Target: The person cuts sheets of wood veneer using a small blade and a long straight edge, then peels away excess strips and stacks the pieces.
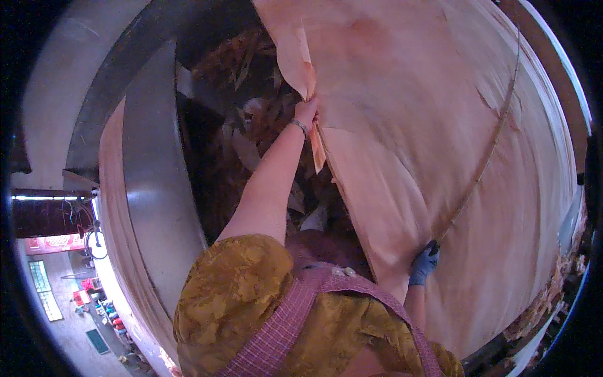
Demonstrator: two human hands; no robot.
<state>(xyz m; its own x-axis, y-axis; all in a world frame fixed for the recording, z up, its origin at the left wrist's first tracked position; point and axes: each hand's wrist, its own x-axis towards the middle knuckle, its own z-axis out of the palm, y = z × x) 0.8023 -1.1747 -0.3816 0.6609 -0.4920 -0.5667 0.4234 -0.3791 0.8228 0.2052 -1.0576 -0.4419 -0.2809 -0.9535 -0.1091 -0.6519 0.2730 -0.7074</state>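
1. Both hands are on the job: the left hand [307, 114] at 12 o'clock, the right hand [424, 264] at 4 o'clock in a blue-grey glove.
2. The thin tan sheet [402, 94] fills the view from 12 round to 5 o'clock, with its ragged edge facing the dark gap [207, 141] at 10 o'clock.
3. The left fingers are closed on that edge, where a loose strip [318, 154] hangs just below them. I would pinch the solid sheet as well as the strip, since a ragged end alone could tear away.
4. The right fingers look curled around a thin stick [487, 157], which lies over the sheet and runs up toward 2 o'clock; the exact finger grip is too small to tell. Hold the stick low and flat, because its end could poke through something this thin.
5. A line in the sheet, between the 2 hands, may be a crease or a split; I cannot tell which. Pull evenly and gently there, with both hands moving at 1 pace.
6. Mind the left forearm: it reaches across the gap, over scraps [245, 147], beside the grey metal panel [154, 157] at 10 o'clock.
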